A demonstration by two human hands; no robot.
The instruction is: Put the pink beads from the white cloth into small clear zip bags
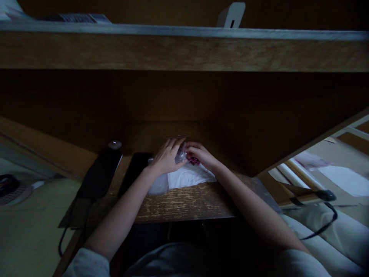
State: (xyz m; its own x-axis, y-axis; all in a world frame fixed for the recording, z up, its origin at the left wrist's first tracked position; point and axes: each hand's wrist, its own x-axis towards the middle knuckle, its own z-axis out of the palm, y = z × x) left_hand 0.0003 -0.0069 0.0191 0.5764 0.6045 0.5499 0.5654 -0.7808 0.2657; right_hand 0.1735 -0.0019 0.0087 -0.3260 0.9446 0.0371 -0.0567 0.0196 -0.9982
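Desk (184, 204); two hands (165, 157) (201, 156); one plastic bag (181, 154)

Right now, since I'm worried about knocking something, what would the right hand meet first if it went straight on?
Probably the clear plastic bag held in the left hand, which the right hand seems to touch; depth is hard to judge in this dim view.

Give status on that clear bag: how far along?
Done: a white sheet lies spread on the wooden desk. In hand: the left hand grips a clear plastic bag; the right hand is against it. Left: unclear, small dark pink items sit by the bag, maybe inside.
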